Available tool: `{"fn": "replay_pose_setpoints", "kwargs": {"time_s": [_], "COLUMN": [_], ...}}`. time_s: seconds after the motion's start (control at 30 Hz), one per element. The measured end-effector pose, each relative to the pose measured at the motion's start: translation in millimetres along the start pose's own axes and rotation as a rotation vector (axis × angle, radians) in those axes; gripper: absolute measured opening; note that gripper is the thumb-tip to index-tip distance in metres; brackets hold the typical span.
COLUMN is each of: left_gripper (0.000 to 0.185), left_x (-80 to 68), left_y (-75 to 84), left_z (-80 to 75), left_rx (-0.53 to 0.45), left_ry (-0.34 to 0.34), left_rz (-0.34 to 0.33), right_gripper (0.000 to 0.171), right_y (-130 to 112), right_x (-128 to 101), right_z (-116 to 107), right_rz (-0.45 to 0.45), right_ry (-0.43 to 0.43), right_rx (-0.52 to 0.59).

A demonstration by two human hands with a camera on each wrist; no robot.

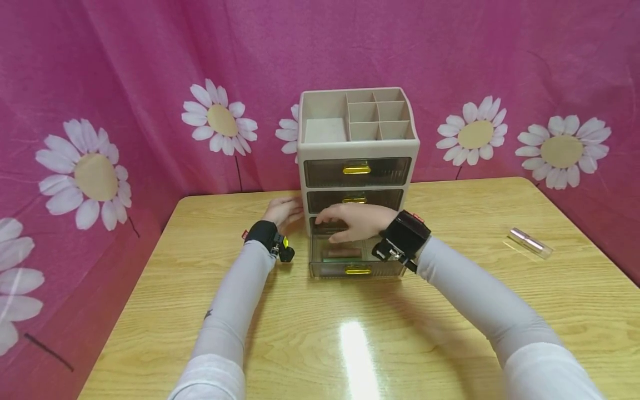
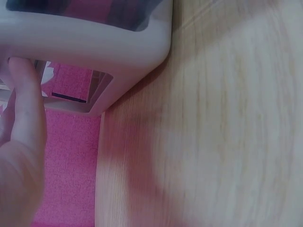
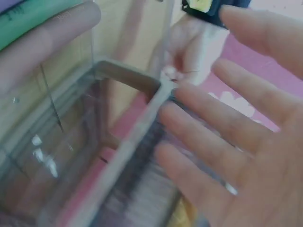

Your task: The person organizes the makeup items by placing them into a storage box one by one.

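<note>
A beige desktop drawer organizer (image 1: 357, 148) stands at the back of the table, its lowest clear drawer (image 1: 320, 271) pulled out. Inside that drawer lie a pinkish-brown tube (image 3: 57, 40), a green tube (image 3: 28, 22) and part of a purple one (image 3: 14, 4). My right hand (image 1: 356, 220) is over the drawer, in front of the organizer's lower front. Its fingers are spread and hold nothing, as the right wrist view shows. At the organizer's left side is my left hand (image 1: 284, 212), fingers touching the side frame. Some of its fingertips are hidden.
To the right on the wooden table (image 1: 200, 278) lies a slim pink tube with a clear end (image 1: 530, 243). A pink curtain with daisies (image 1: 350, 44) hangs behind. The organizer's top has several open compartments (image 1: 325, 130).
</note>
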State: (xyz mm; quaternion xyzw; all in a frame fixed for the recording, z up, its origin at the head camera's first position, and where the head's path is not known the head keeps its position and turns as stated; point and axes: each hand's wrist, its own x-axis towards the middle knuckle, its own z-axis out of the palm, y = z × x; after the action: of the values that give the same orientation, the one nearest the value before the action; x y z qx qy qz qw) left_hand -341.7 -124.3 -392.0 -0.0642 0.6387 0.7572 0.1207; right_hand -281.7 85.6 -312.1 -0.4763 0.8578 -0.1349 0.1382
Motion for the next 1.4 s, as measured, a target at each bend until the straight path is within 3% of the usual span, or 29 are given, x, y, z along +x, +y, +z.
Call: {"fn": "replay_pose_setpoints", "kwargs": {"time_s": [0.07,0.1,0.2,0.27,0.3,0.33,0.53,0.67,0.77,0.93,1.0,1.03,1.13,1.23,1.27,1.4], "left_gripper": [0.038,0.036,0.036,0.038,0.038,0.039,0.041,0.040,0.040,0.040,0.040,0.039,0.039,0.040,0.041,0.041], "left_x": [4.9,17.9,28.1,31.4,30.5,16.9,-14.9,-21.5,-20.8,1.9,8.2,21.2,35.5,35.4,21.4,-5.7], "left_y": [-4.6,-13.7,-20.0,-20.9,-19.8,-10.8,8.1,12.7,13.0,-1.3,-7.5,-17.1,-26.8,-24.8,-15.1,1.8], "left_z": [-3.3,-10.6,-17.0,-16.8,-15.8,-8.6,2.0,4.6,4.5,-3.7,-7.9,-15.7,-23.0,-19.9,-11.9,-1.6], "left_rx": [-0.031,-0.063,-0.075,-0.026,-0.004,0.031,0.032,0.031,0.026,0.038,0.007,-0.029,-0.051,-0.008,0.026,0.040], "left_ry": [-0.024,-0.059,-0.068,-0.030,-0.008,0.029,0.005,0.000,0.001,0.014,-0.015,-0.050,-0.061,-0.023,0.012,0.009], "left_rz": [0.015,0.042,0.045,0.038,0.032,0.005,-0.021,-0.026,-0.026,-0.009,0.010,0.043,0.054,0.047,0.017,0.000], "right_gripper": [0.050,0.051,0.053,0.056,0.057,0.058,0.059,0.058,0.059,0.059,0.058,0.059,0.061,0.062,0.063,0.063], "right_y": [-5,-8,-11,-10,-10,-9,5,24,42,74,88,95,117,138,145,169], "right_x": [-12,-18,-36,-46,-52,-57,-93,-120,-143,-178,-190,-196,-210,-223,-227,-242], "right_z": [3,4,9,12,13,13,8,-1,-8,-15,-14,-13,-7,0,3,13], "right_rz": [-0.004,-0.006,-0.019,-0.034,-0.038,-0.036,-0.012,0.024,0.119,0.388,0.492,0.542,0.650,0.719,0.738,0.822], "right_ry": [0.128,0.185,0.331,0.402,0.428,0.449,0.558,0.660,0.710,0.700,0.663,0.638,0.565,0.502,0.482,0.411], "right_rx": [-0.108,-0.162,-0.305,-0.355,-0.365,-0.375,-0.341,-0.309,-0.313,-0.294,-0.280,-0.263,-0.217,-0.148,-0.133,-0.059]}}
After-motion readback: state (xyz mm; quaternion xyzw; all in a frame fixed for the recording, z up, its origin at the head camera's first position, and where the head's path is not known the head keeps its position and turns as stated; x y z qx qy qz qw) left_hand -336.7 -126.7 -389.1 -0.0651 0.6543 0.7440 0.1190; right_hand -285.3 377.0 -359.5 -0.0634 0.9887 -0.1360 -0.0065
